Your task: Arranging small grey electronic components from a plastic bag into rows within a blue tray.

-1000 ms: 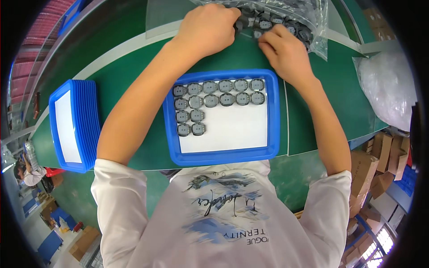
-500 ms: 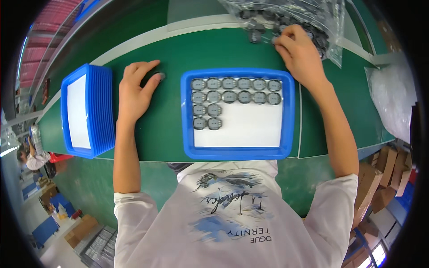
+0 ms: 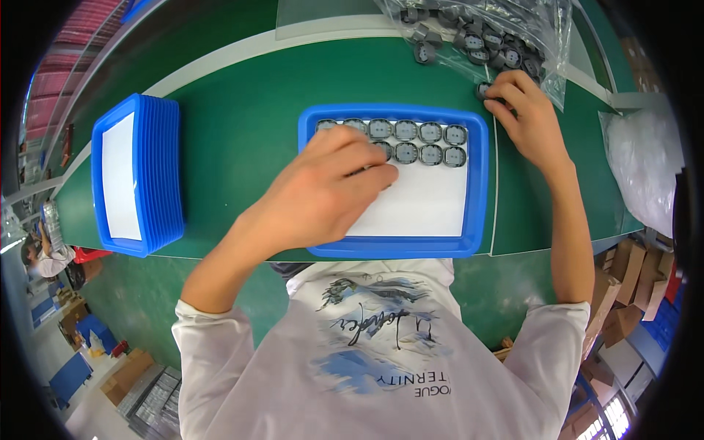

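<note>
Reaching with the left hand [image 3: 323, 192] over the left side of a blue tray [image 3: 478, 183], by the near edge of the desk [image 3: 242, 139]. Cannot tell about the left grip: hidden under bent fingers. Pinching a small gray part [image 3: 483, 90] in the grip of the right hand [image 3: 529, 121], just past the tray's far right corner. Can see two rows of round gray pieces [image 3: 430, 133] along the tray's far edge, on a white sheet [image 3: 418, 205], partly covered by the left hand. Can also see a clear bag [image 3: 559, 51] of gray parts [image 3: 493, 38] at the desk's far edge, and stacked blue trays [image 3: 161, 176] near its left end.
</note>
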`<state>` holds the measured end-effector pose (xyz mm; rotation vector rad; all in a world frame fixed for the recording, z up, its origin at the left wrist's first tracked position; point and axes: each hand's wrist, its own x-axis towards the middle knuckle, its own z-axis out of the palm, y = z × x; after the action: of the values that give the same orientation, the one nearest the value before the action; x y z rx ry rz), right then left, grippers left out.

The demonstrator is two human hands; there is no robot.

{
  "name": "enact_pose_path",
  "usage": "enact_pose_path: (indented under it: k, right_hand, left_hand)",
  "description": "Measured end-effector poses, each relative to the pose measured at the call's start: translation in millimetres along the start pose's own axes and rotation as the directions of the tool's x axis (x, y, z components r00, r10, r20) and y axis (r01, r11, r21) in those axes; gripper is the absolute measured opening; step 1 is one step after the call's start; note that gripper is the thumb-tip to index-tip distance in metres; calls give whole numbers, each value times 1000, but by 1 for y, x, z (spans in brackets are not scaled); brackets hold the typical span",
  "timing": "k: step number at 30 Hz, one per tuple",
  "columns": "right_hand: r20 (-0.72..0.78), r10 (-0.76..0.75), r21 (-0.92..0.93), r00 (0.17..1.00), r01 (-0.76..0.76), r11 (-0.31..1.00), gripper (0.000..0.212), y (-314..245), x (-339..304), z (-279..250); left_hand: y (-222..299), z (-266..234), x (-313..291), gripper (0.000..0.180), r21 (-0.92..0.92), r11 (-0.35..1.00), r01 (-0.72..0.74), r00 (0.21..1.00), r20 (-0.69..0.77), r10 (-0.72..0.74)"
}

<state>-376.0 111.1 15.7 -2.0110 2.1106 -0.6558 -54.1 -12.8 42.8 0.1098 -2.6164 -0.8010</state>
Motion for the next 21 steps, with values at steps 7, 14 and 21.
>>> enact_pose_path:
  k: [7,14,21]
  right_hand:
    - [-69,-268,127,961,275,953,9,-98,-38,1]
    - [-67,-349,112,935,354,928,10,-111,-36,43]
    - [-87,-349,126,933,358,925,11,-107,-28,47]
  left_hand:
    - [-3,17,1,25,90,996,-5,997,75,-1]
    - [-6,20,3,26,104,994,10,997,70,-17]
    - [-8,10,10,29,48,999,21,997,70,-24]
